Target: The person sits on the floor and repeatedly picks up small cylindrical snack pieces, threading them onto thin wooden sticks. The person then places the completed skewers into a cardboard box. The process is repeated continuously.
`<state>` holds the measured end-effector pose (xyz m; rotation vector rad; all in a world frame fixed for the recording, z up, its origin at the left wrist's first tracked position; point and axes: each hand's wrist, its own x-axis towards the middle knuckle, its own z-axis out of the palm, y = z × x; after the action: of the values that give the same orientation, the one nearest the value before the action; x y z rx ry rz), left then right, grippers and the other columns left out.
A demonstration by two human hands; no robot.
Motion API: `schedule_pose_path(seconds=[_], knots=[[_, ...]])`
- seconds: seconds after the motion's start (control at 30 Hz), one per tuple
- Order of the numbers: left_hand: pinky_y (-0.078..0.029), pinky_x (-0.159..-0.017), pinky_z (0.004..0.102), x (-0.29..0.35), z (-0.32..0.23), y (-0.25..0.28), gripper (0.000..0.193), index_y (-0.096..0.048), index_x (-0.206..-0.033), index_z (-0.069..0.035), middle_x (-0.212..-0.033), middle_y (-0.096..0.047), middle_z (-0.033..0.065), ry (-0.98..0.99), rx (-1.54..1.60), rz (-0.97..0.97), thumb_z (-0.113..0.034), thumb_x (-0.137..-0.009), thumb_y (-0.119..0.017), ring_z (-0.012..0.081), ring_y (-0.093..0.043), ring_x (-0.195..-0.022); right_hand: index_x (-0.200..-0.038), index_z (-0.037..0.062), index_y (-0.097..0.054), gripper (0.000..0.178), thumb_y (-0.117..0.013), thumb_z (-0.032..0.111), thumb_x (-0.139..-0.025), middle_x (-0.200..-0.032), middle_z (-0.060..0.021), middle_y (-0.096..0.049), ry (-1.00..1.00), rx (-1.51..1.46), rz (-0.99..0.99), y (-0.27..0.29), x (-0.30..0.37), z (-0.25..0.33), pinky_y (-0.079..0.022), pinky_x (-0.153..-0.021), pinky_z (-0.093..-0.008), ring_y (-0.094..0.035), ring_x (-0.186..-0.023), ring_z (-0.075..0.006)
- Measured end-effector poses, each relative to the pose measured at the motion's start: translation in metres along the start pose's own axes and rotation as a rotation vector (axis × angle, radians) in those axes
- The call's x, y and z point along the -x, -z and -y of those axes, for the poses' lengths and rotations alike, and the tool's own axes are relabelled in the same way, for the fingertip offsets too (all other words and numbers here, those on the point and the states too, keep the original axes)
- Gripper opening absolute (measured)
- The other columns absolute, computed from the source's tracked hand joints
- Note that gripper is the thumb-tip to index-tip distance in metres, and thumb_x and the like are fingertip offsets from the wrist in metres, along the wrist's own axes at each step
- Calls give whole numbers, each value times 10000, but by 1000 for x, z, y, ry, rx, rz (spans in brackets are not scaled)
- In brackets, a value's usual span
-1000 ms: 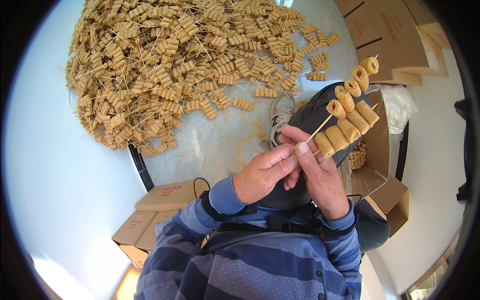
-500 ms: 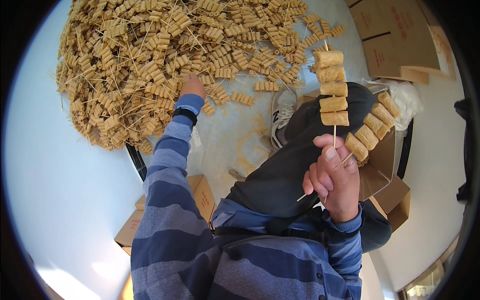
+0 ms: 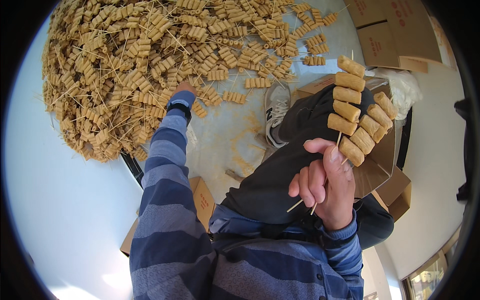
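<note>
My right hand is closed round the thin sticks of two skewers, held up over my leg. One skewer carries several tan, roll-shaped pieces and points away from me. The other skewer leans to the right beside it, and the two nearly touch at their lower pieces. The bare stick ends poke out below my fingers. My left hand reaches to the near edge of a big pile of similar skewers; its fingers are hidden, so I cannot tell whether they grip one.
The pile covers the far left of a pale table with crumbs on it. Cardboard boxes stand at the far right, near a white plastic bag. An open carton sits beside my right hand, another box below my left forearm.
The upright skewer in my right hand has tilted to the right, closer to the other one. My right hand has shifted slightly nearer and left. My left hand stays at the pile.
</note>
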<state>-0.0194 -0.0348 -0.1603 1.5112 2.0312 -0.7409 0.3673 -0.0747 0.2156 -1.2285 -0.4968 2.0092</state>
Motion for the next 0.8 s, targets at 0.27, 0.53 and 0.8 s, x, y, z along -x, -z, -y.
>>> schedule_pose_path(seconds=[0.27, 0.53, 0.8], knots=[[-356, -427, 232, 156, -53, 78, 294, -550, -1023, -47, -777, -666, 90, -277, 1501, 234, -316, -1062, -439, 96, -492, -486, -1346, -56, -512, 517, -386, 374, -1088, -1264, -186, -614, -94, 19, 28, -9, -25, -8, -494, -1015, -403, -606, -1175, -283], [-325, -466, 199, 289, -110, 166, 337, -558, -1063, -65, -730, -592, 36, -635, 1667, 642, -386, -1073, -457, 66, -432, -507, -1450, -46, -431, 550, -414, 365, -1086, -1311, -151, -589, -155, 219, 118, -21, -52, -26, -537, -896, -324, -632, -1098, -216], [-451, -561, 237, 297, -137, 165, 345, -580, -1094, -27, -823, -643, 47, -789, 1583, 668, -334, -1087, -424, 103, -554, -621, -1109, -23, -529, 357, -453, 325, -1075, -819, -83, -637, -178, 158, 116, -18, -42, -19, -530, -407, -245, -656, -553, -176]])
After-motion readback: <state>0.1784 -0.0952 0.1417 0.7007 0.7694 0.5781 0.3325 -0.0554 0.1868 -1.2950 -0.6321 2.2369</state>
